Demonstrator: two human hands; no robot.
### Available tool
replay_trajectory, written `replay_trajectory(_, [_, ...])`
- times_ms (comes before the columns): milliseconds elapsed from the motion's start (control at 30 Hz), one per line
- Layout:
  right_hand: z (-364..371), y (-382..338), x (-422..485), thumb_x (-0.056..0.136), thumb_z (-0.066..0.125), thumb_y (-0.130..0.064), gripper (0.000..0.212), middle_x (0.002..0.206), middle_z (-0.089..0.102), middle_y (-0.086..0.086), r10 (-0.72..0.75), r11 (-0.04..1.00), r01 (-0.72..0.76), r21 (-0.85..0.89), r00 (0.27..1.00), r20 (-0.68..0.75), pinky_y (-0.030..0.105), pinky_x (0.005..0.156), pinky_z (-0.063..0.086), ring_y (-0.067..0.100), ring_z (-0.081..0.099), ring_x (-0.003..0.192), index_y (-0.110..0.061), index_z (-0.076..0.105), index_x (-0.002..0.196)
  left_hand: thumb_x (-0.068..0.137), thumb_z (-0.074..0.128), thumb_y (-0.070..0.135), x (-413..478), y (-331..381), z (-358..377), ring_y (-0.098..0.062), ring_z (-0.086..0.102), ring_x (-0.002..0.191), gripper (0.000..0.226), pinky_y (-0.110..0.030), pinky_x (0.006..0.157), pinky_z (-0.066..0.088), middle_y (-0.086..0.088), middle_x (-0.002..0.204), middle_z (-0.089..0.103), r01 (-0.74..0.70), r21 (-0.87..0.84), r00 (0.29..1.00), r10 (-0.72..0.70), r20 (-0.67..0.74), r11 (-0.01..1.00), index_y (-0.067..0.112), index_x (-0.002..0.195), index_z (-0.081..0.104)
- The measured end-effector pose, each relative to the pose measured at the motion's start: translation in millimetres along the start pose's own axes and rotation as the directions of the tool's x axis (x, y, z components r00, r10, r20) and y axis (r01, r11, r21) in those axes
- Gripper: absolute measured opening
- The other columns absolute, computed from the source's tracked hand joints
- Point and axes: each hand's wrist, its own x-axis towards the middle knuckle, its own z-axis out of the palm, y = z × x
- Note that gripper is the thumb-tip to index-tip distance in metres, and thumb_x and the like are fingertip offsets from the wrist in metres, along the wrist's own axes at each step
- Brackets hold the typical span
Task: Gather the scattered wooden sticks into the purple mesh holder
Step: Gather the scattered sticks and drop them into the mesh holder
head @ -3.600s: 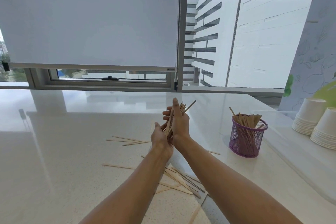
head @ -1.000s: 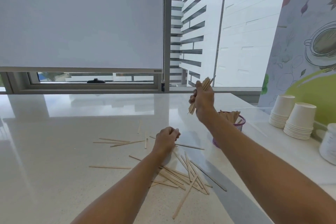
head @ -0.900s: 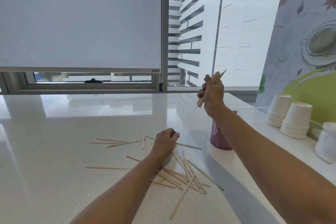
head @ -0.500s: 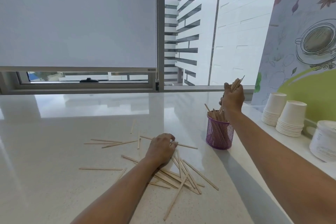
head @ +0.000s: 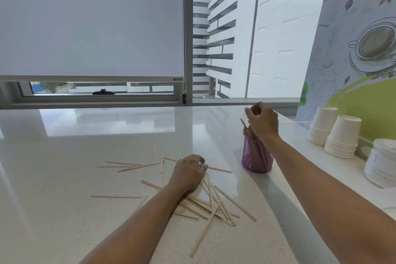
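The purple mesh holder stands on the white counter right of centre, with wooden sticks upright in it. My right hand hovers over its rim, fingers curled around the tops of the sticks in the holder. My left hand rests on the counter as a loose fist, its fingertips touching one flat-lying stick. A crossed pile of scattered sticks lies just under and right of my left wrist. More loose sticks lie to the left.
Two stacks of white paper cups and a white jar stand on the raised ledge at the right. A window frame runs along the counter's far edge. A painted wall closes the right side.
My right hand carried its bundle rightward and down; the sticks that rose above the fist now sit in the holder. My left hand stayed on the counter.
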Motion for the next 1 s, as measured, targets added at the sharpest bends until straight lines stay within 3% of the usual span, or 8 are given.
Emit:
replay_trajectory(100, [1.3,1.2,-3.0,0.087,0.058,-0.027,0.023,0.091,0.069,0.013,-0.04,0.993,0.045,-0.113,0.998,0.047,0.028,0.072,0.038,0.031,0.062,0.091,-0.006,0.065,0.084,0.095,0.043,0.031,0.1,-0.4,-0.7,-0.02,0.05,0.12,0.035,-0.035,0.104,0.036,-0.005,0.128,0.057,0.008,-0.006,1.0,-0.008,0.01,1.0,0.012,0.123,0.055])
replay_trajectory(200, [2.6,2.0,-7.1,0.088,0.056,-0.039,0.03,0.1,0.067,0.008,-0.085,0.963,0.113,-0.243,0.989,0.123,0.038,0.085,0.041,0.029,0.057,0.103,-0.01,0.064,0.089,0.095,0.045,0.032,0.6,0.4,-1.5,-0.021,0.05,0.119,0.035,-0.035,0.102,0.036,-0.005,0.128,0.057,0.03,-0.029,0.999,-0.029,0.031,0.999,0.013,0.122,0.056])
replay_trajectory(367, [4.0,-3.8,-16.1,0.084,0.054,-0.057,0.044,0.111,0.064,0.003,-0.228,0.918,0.229,-0.325,0.973,0.043,0.045,0.095,0.032,0.028,0.05,0.117,-0.017,0.064,0.099,0.095,0.047,0.029,4.1,1.1,-9.3,-0.023,0.051,0.119,0.032,-0.032,0.094,0.039,-0.01,0.127,0.058,0.112,-0.169,0.992,-0.1,0.076,0.979,0.011,0.118,0.059])
replay_trajectory(567, [10.6,-12.8,-34.4,0.088,0.054,-0.045,0.034,0.113,0.062,0.007,-0.381,0.87,0.364,-0.333,0.925,0.017,0.05,0.107,0.023,0.026,0.048,0.121,-0.015,0.064,0.1,0.094,0.049,0.027,-2.3,2.9,-15.6,-0.022,0.055,0.11,0.027,-0.028,0.085,0.04,-0.01,0.119,0.063,0.094,-0.17,0.995,-0.085,0.061,0.981,0.011,0.11,0.064])
replay_trajectory(700, [16.2,-18.1,-55.5,0.086,0.06,-0.03,0.022,0.106,0.065,0.01,-0.52,0.815,0.504,-0.286,0.854,0.023,0.054,0.108,0.024,0.029,0.053,0.117,-0.01,0.066,0.092,0.094,0.049,0.028,-12.0,-0.3,-24.5,-0.023,0.055,0.11,0.027,-0.03,0.086,0.042,-0.01,0.12,0.062,0.07,-0.128,0.997,-0.063,0.054,0.989,0.012,0.11,0.064])
replay_trajectory(800, [19.6,-17.7,-77.3,0.086,0.061,-0.026,0.018,0.101,0.067,0.008,-0.592,0.768,0.614,-0.18,0.789,0.165,0.052,0.104,0.032,0.026,0.058,0.109,-0.009,0.066,0.089,0.094,0.048,0.032,-22.6,-9.6,-33.7,-0.021,0.05,0.119,0.031,-0.031,0.095,0.038,-0.007,0.128,0.057,0.036,-0.072,0.996,-0.03,0.081,0.997,0.013,0.116,0.06])
replay_trajectory(867, [20.0,-13.5,-93.6,0.088,0.058,-0.031,0.022,0.107,0.065,0.007,-0.579,0.764,0.64,-0.085,0.738,0.347,0.046,0.106,0.032,0.022,0.056,0.111,-0.011,0.065,0.095,0.093,0.049,0.036,-32.3,-17.7,-40.3,-0.018,0.047,0.124,0.035,-0.029,0.098,0.036,-0.005,0.133,0.053,0.001,-0.061,0.992,0.007,0.125,0.998,0.015,0.121,0.056])
replay_trajectory(1000, [15.9,-5.2,-123.2,0.089,0.05,-0.049,0.043,0.126,0.057,0.001,-0.49,0.775,0.627,0.079,0.518,0.701,0.038,0.106,0.035,0.012,0.05,0.117,-0.018,0.058,0.118,0.092,0.048,0.043,-55.6,-32.2,-55.2,-0.013,0.044,0.122,0.044,-0.027,0.099,0.035,-0.001,0.137,0.049,-0.108,-0.005,0.966,0.106,0.234,0.994,0.02,0.129,0.048])
